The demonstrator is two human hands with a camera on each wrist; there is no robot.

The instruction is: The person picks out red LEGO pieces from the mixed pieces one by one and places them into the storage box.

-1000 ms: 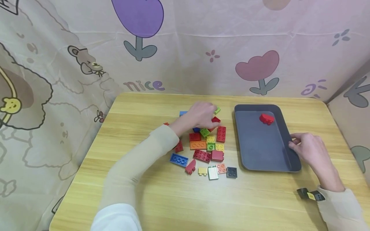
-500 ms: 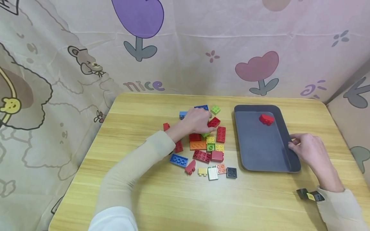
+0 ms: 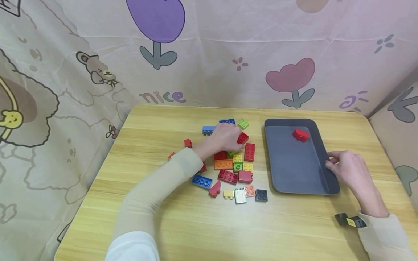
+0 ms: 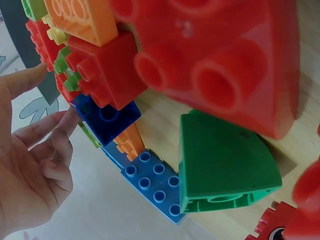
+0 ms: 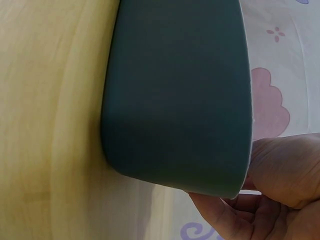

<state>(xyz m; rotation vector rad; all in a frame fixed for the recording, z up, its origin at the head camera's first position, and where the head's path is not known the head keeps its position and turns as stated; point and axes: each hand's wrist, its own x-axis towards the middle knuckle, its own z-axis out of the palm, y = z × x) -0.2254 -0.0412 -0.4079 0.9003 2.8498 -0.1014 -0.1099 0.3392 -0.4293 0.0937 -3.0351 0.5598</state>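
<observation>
My left hand [image 3: 227,137] is over the far part of a pile of toy building bricks. Its thumb and index finger are spread at either side of a red brick [image 3: 243,138]; whether they press on it cannot be made out. In the left wrist view the index fingertip is by a dark blue brick [image 4: 107,117], and the other fingers are bent. My right hand [image 3: 350,166] pinches the right rim of a dark grey tray [image 3: 277,186], thumb inside and fingers outside. One red brick [image 3: 300,135] lies in the tray's far end.
Nearer bricks include an orange one [image 3: 223,164], a blue one [image 3: 201,181], and a black one [image 3: 261,195]. A light green brick [image 3: 243,124] lies at the back. In the left wrist view a green brick [image 4: 225,162] is close. A patterned cloth [image 3: 225,79] hangs behind the table.
My left hand first drew back a little to the left, uncovering blue bricks at the back, then shifted slightly right towards the red brick. The right hand and tray stay put.
</observation>
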